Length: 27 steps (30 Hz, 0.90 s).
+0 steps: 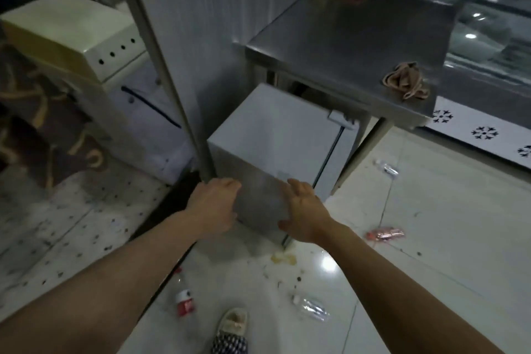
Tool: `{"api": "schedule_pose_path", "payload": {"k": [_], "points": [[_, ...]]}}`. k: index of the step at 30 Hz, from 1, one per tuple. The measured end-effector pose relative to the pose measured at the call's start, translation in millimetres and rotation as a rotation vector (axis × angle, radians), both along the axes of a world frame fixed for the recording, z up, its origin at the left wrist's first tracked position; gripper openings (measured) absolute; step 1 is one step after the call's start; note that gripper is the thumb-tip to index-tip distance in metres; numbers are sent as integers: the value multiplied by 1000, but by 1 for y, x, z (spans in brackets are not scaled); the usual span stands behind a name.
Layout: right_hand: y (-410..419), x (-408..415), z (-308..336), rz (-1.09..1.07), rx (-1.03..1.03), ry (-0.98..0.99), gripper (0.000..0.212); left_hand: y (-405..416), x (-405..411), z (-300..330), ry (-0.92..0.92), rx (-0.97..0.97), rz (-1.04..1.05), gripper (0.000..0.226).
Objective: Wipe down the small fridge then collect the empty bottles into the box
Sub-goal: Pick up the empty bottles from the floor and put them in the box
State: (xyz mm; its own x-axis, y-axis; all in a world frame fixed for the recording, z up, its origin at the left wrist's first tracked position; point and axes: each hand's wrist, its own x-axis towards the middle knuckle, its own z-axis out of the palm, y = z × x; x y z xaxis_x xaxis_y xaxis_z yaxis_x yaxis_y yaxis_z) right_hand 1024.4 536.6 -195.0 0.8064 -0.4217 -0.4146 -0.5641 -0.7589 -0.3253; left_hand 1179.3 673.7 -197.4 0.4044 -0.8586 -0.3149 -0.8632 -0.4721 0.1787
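Hands [214, 207] [306, 215] flat vs fridge [275, 135] side.

Left hand [214, 207], right hand [306, 214] outstretched, open-fingered

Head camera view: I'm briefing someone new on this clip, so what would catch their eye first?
Two bare hands, the left hand and the right hand, press on the near side of the small fridge tucked partly under a steel table. Around it the tiled floor is littered: a red-labelled bottle and a clear bottle near the slippered foot. A crumpled cloth lies on the table.
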Motion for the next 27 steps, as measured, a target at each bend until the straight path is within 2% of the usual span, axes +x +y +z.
{"api": "schedule_pose_path", "payload": {"k": [3,6,11,15,21,27], "points": [[41,-6,-32,31,30,63,85,46,-3,-30,38,85,81,51],[75,-7,-68,36,70,105,86,90,-1,-68,100,176,138,59],[130,8,-140,28,141,194,79,157,10,-142,233,198,282,53],[168,22,-202,8,176,283,78,199,25,-209,378,278,370,62],[206,32,-316,19,196,325,74,238,48,-331,475,348,563,55],[227,39,-459,16,228,271,76,252,40,-489,516,390,707,62]]}}
